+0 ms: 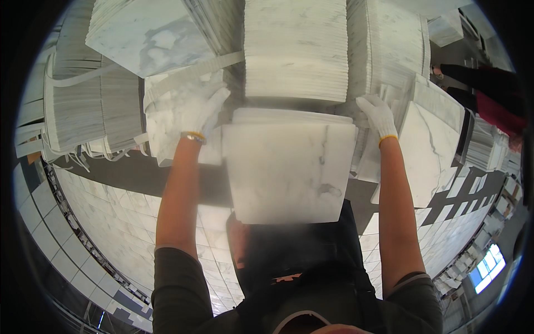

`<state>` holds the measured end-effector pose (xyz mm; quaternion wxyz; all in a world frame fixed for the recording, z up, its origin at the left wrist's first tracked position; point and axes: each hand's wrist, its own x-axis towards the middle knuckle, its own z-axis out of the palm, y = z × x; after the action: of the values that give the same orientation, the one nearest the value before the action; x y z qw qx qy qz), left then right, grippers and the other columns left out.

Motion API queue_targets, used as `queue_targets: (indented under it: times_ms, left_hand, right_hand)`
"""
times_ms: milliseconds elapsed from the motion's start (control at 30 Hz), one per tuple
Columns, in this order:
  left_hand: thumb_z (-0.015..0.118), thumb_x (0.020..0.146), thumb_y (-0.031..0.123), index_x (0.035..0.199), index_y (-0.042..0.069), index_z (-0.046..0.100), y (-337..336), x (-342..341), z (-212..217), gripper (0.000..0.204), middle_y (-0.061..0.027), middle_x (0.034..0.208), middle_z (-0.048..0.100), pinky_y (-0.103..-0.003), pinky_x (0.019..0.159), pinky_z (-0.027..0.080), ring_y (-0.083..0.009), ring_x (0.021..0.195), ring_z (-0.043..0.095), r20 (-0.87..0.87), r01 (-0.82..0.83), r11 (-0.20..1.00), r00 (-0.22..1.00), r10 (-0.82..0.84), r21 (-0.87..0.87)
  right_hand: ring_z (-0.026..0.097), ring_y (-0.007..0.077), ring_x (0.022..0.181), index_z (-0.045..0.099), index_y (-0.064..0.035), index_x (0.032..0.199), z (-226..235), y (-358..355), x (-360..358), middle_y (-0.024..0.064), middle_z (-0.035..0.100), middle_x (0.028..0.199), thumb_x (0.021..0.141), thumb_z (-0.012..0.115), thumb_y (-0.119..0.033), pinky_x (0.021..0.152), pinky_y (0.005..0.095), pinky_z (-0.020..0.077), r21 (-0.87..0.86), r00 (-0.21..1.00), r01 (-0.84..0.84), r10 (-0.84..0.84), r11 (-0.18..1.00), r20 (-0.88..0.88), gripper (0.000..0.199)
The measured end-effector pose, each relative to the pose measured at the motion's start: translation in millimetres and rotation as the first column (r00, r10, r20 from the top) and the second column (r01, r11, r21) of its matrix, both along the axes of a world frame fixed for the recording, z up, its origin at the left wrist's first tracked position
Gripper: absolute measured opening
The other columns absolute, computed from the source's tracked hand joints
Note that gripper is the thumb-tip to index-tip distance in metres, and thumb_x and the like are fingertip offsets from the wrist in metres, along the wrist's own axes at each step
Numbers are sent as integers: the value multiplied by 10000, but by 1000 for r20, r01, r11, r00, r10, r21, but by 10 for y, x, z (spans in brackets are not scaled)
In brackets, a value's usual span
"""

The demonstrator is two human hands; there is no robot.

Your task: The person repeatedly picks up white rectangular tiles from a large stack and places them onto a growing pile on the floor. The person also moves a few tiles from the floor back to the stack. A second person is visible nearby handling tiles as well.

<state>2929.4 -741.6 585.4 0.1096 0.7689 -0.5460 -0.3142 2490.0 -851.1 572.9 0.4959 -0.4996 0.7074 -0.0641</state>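
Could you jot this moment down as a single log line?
left hand: gloved, on tile stack's far left corner | right hand: gloved, on far right corner | marble tile stack: between both hands

Left hand's (207, 108) fingertips hidden behind the marble tile stack (289, 167).

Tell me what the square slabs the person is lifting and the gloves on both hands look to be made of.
Slabs: apparently white marble or a marble-look tile, with grey veining and a smooth, matte-to-satin face; several lie stacked, judging by the thin layered edges. Gloves on the left hand and right hand: white knitted fabric, probably cotton, with a soft ribbed texture and yellow-trimmed cuffs. Straps around nearby stacks: seemingly flat white plastic banding.
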Motion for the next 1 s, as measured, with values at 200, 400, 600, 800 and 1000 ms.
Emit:
queue_targets:
  times_ms: [200,400,600,800,1000]
  left_hand:
    - [656,948,540,1424,-49,551,-607,-85,-768,765,-211,1331,647,-385,913,584,-320,1021,702,-220,67,850,974,59,523]
    - [652,947,550,1327,-24,643,-708,-146,-1139,688,-162,1185,692,-384,783,563,-258,978,682,-218,94,678,971,101,729]
    - [627,947,569,1141,-12,723,-695,-235,-1113,620,-101,1017,730,-370,737,543,-225,905,671,-144,113,704,989,-15,701]
    - [517,936,645,1095,-55,727,-666,-241,-1108,748,-268,1120,707,-435,920,498,-415,1060,659,-114,235,723,970,-214,649]
    - [522,946,631,1078,-47,738,-653,-238,-1097,724,-258,1136,712,-440,935,501,-411,1077,665,-83,281,673,947,-311,685]
  right_hand:
    - [655,204,955,640,39,1341,-903,-83,129,94,686,1224,865,775,-488,793,347,537,351,983,141,-172,926,58,723]
    - [661,194,881,690,-17,1297,-1314,99,30,66,704,1079,842,750,-527,710,356,511,291,954,195,-250,936,164,686]
    - [655,162,835,766,40,1074,-1368,171,44,80,727,938,844,767,-472,745,339,504,146,971,175,-195,974,138,561]
    - [641,154,799,770,34,1069,-1276,214,79,78,744,956,846,773,-446,745,336,509,58,972,197,-203,979,119,529]
    - [699,178,948,730,77,1177,-1322,202,-32,146,746,1113,865,818,-373,803,304,553,219,965,216,-242,951,100,554]
